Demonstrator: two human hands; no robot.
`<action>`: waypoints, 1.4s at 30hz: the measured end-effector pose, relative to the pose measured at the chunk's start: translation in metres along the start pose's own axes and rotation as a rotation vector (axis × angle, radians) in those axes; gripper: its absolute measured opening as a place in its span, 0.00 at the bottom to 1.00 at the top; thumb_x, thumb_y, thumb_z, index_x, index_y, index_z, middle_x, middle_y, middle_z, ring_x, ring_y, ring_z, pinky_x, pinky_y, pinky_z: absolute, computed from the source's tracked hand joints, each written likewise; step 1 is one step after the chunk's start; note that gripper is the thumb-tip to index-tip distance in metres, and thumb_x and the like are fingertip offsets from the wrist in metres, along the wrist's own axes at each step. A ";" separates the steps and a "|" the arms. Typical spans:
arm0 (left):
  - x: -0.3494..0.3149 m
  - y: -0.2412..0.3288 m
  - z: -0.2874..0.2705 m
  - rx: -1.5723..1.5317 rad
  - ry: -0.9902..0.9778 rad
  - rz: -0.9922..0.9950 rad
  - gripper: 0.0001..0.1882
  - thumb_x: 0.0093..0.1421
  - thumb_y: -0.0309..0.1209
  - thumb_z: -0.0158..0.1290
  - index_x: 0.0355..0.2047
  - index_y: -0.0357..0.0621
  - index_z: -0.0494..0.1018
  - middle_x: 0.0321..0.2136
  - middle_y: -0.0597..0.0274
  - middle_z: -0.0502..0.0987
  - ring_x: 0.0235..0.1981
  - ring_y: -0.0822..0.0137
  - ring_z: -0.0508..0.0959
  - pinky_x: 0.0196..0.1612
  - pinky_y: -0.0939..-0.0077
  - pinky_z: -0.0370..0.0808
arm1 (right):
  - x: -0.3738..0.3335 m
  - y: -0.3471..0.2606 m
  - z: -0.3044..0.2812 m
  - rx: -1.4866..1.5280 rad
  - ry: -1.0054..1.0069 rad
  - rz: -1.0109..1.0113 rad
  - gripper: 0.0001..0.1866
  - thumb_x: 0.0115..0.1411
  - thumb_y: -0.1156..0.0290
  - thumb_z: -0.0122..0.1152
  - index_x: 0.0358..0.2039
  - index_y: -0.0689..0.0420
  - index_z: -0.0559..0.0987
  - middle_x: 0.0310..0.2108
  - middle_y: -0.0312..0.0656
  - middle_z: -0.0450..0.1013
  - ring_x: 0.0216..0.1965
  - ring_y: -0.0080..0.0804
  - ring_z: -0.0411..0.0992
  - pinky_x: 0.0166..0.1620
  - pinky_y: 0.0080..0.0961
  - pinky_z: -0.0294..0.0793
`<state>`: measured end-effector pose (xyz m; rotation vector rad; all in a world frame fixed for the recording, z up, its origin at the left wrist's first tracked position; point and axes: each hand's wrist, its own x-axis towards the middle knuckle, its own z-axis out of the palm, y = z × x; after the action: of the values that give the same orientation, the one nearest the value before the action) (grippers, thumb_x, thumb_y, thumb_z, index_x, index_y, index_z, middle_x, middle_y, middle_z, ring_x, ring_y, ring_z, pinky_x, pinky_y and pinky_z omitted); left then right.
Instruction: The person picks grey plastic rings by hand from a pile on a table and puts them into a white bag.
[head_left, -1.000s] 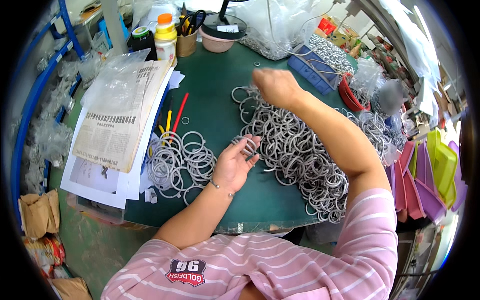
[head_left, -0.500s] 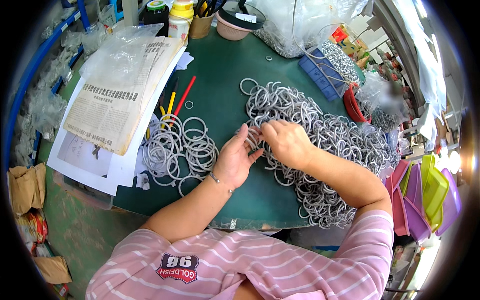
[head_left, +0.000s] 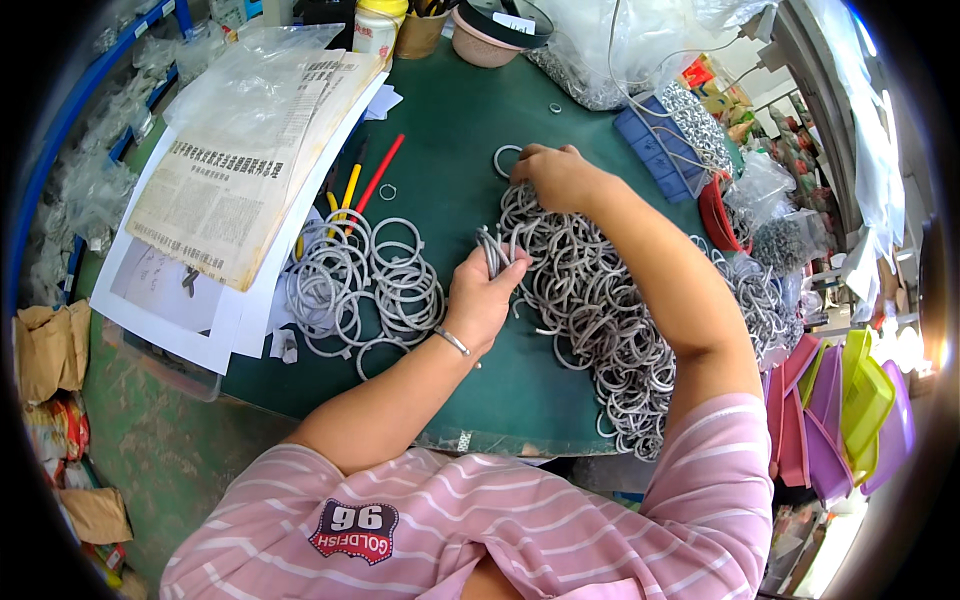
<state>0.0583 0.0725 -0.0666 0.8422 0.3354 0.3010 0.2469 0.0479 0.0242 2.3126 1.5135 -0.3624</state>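
My left hand (head_left: 483, 298) is closed round a small bunch of grey rings (head_left: 492, 250), which stick up between thumb and fingers. At the far end of a large heap of grey rings (head_left: 610, 280), my right hand (head_left: 562, 178) reaches down with its fingers curled together. Its fingertips touch or nearly touch a single ring (head_left: 497, 152) at the heap's edge; what they grip is hidden. Left of my left hand lies a looser group of paler rings (head_left: 345, 290), flat and overlapping on the green table (head_left: 470, 120).
A red stick (head_left: 382, 170) and yellow-handled tools (head_left: 350, 186) lie beside newspaper sheets (head_left: 240, 170) on the left. At the back stand a pink bowl (head_left: 480, 48) and a blue divided bin (head_left: 645, 150). A red container (head_left: 716, 210) stands right; colourful plastic trays (head_left: 840, 410) lie beyond.
My right hand has left my left hand and moved away to the far end of the heap. The left hand has turned more upright, its bunch of rings now showing. The view has shifted slightly.
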 end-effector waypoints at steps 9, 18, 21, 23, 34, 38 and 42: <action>0.054 0.026 0.035 0.454 0.214 0.422 0.04 0.55 0.20 0.53 0.32 0.40 0.74 0.27 0.67 0.76 0.28 0.76 0.73 0.34 0.78 0.70 | -0.023 0.032 -0.025 -0.175 0.106 -0.150 0.13 0.47 0.75 0.57 0.34 0.44 0.81 0.44 0.33 0.73 0.50 0.30 0.68 0.57 0.41 0.59; 0.089 0.066 0.012 0.870 0.209 0.367 0.05 0.50 0.23 0.56 0.28 0.39 0.74 0.27 0.57 0.76 0.30 0.60 0.75 0.35 0.69 0.70 | -0.083 0.018 -0.018 -0.388 0.574 -0.390 0.04 0.44 0.72 0.55 0.20 0.49 0.78 0.22 0.34 0.74 0.34 0.30 0.72 0.51 0.33 0.66; 0.086 0.040 0.002 0.849 0.136 0.087 0.06 0.50 0.22 0.57 0.30 0.39 0.74 0.25 0.65 0.76 0.29 0.67 0.75 0.35 0.74 0.70 | -0.078 0.050 -0.007 0.022 0.789 -0.366 0.04 0.43 0.73 0.56 0.22 0.52 0.78 0.23 0.38 0.75 0.29 0.38 0.74 0.40 0.32 0.72; 0.086 0.034 0.001 0.663 0.104 -0.059 0.05 0.50 0.25 0.57 0.28 0.42 0.73 0.25 0.67 0.75 0.27 0.70 0.73 0.33 0.72 0.70 | -0.066 0.060 -0.001 0.256 0.847 -0.055 0.07 0.44 0.78 0.56 0.26 0.56 0.78 0.25 0.43 0.75 0.30 0.43 0.74 0.37 0.36 0.72; 0.059 0.109 0.018 0.288 0.197 0.604 0.05 0.55 0.25 0.57 0.28 0.45 0.70 0.21 0.71 0.71 0.21 0.78 0.69 0.25 0.85 0.63 | -0.064 0.067 -0.004 0.500 0.800 0.222 0.09 0.49 0.74 0.56 0.33 0.56 0.77 0.36 0.45 0.75 0.40 0.45 0.73 0.43 0.37 0.73; 0.078 0.097 0.005 0.435 0.260 0.284 0.07 0.51 0.24 0.58 0.29 0.47 0.71 0.22 0.71 0.72 0.23 0.79 0.70 0.24 0.86 0.61 | -0.068 0.030 -0.012 0.091 0.616 -0.228 0.12 0.47 0.77 0.56 0.34 0.53 0.77 0.35 0.45 0.75 0.41 0.45 0.73 0.41 0.36 0.73; 0.089 0.069 -0.013 0.731 0.155 0.142 0.07 0.47 0.22 0.59 0.27 0.38 0.72 0.24 0.64 0.75 0.25 0.72 0.74 0.31 0.78 0.70 | -0.087 0.080 -0.009 0.485 1.003 0.220 0.07 0.55 0.75 0.55 0.36 0.57 0.75 0.25 0.43 0.71 0.28 0.41 0.71 0.34 0.32 0.73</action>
<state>0.1245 0.1590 -0.0372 1.5705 0.5451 0.3832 0.2857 -0.0499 0.0789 3.2657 1.6207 0.6786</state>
